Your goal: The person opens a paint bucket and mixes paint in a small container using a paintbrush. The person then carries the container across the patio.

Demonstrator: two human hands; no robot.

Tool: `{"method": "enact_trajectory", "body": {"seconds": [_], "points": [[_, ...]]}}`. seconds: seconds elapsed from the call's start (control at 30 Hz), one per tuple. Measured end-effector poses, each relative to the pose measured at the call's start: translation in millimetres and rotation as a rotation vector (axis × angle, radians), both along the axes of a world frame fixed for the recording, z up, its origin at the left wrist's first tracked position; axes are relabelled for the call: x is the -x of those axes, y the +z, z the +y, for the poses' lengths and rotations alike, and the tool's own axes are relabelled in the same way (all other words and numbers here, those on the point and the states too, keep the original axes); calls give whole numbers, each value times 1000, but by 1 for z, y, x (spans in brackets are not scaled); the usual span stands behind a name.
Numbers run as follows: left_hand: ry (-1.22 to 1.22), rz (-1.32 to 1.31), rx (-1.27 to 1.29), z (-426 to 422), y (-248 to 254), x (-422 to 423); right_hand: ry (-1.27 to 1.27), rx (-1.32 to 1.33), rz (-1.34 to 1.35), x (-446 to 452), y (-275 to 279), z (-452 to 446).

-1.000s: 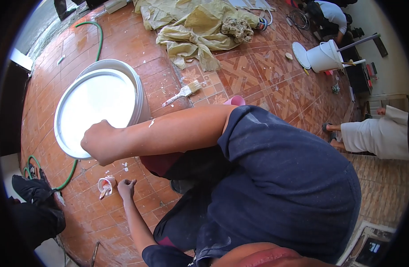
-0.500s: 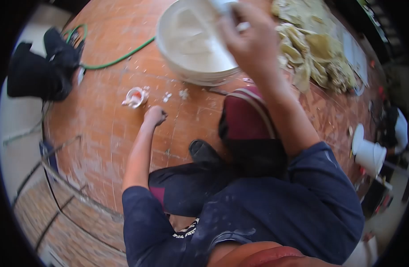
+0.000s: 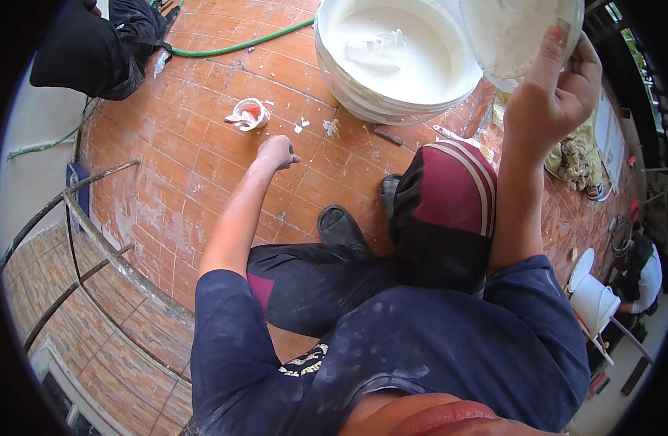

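Observation:
My right hand [image 3: 563, 91] grips the rim of a round white lid [image 3: 519, 36], lifted and tilted beside a large bucket; its underside is smeared with white. The bucket [image 3: 363, 109] stands open and holds white paste, with a clear cup [image 3: 377, 51] lying in it. My left hand [image 3: 278, 152] hangs over the tiled floor with its fingers curled; whether anything is in them is hidden. Near it stands a small white cup [image 3: 248, 115] with a white-smeared brush inside.
A green hose [image 3: 239, 47] runs behind the bucket. Black bags [image 3: 130, 43] lie at the upper left, metal railing [image 3: 123, 261] at the left. A paintbrush [image 3: 464, 139] lies beyond my knee. At the right are crumpled sheeting [image 3: 573, 160], a white bucket [image 3: 594, 304] and a crouching person [image 3: 642, 276].
The lid, on the bucket a second ago, is now raised off to the right in my right hand, exposing the paste. The view has swung round; my left hand stays near the small cup.

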State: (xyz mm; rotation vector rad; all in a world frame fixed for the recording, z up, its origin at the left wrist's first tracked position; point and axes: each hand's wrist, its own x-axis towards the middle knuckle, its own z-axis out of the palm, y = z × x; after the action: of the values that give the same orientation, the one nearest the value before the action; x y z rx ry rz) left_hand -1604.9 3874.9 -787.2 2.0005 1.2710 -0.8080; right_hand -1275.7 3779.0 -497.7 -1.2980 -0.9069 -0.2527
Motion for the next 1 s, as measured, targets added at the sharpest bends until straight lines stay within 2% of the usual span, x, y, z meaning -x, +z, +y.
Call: {"method": "enact_trajectory", "body": {"seconds": [0.1,0.2,0.27,0.37,0.4,0.47,0.53,0.6,0.73,0.83,0.9,1.0], "points": [[-44,-3,-65,-3,-17,9,-92,47,-127,-12,-3,-5],[-65,-76,24,0,-34,12,-137,-38,-110,-12,-5,0],[-48,-130,-7,-7,-41,16,-46,-28,52,-8,-7,-1],[-73,-240,-62,-11,-50,27,-32,64,-18,-12,-3,-4],[-49,-229,-64,-12,-36,23,-26,55,4,-10,-3,-4],[14,-55,172,-7,-9,12,-10,68,39,-5,-5,-4],[53,-13,189,-7,-1,7,-82,121,-40,-4,-4,-4],[-6,66,159,-6,13,1,-59,120,-27,-4,-4,-3],[35,67,134,-7,11,2,-82,99,28,8,2,-4],[3,75,119,-7,-8,7,-87,78,16,7,2,-3],[-96,148,70,-8,-11,7,-134,90,-77,0,0,-5],[-33,82,-27,-14,-10,9,-169,106,-110,-8,-1,-7]]}}
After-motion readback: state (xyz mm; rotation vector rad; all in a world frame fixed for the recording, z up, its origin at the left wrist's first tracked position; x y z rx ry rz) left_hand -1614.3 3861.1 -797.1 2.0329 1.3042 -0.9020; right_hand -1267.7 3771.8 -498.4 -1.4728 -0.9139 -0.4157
